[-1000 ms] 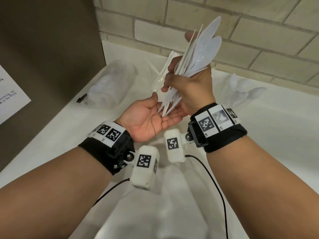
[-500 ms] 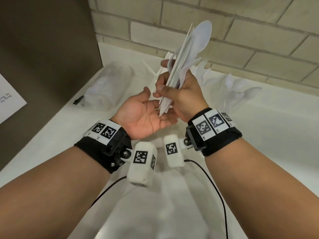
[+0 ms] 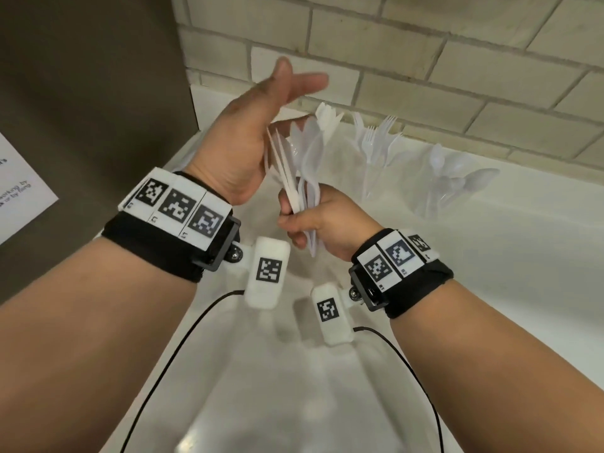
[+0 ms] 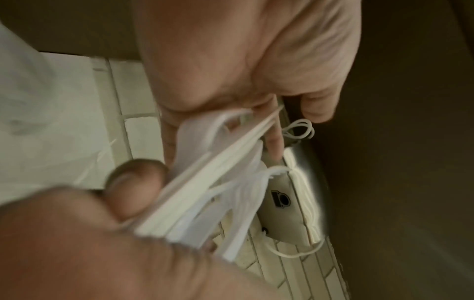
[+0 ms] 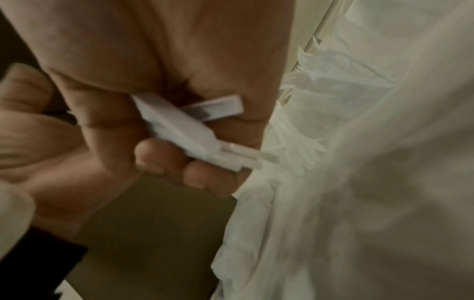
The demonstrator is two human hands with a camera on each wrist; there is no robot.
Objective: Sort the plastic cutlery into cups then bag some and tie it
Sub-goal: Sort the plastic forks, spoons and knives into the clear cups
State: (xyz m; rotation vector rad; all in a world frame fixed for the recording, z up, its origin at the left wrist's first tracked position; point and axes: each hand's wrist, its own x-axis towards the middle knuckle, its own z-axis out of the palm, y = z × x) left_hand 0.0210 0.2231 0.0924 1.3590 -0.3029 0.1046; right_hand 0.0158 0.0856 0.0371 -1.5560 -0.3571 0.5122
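At about ten o'clock the left hand [image 3: 251,132] is hovering with fingers straight and spread, its palm lying against the upper ends of a bundle of cutlery [image 3: 302,168]. Just below, at centre, the right hand [image 3: 322,220] is clenching round the bundle's handles, holding it above the white counter [image 3: 490,289]. At two o'clock, clear cups are holding forks [image 3: 379,138] and spoons [image 3: 457,178].
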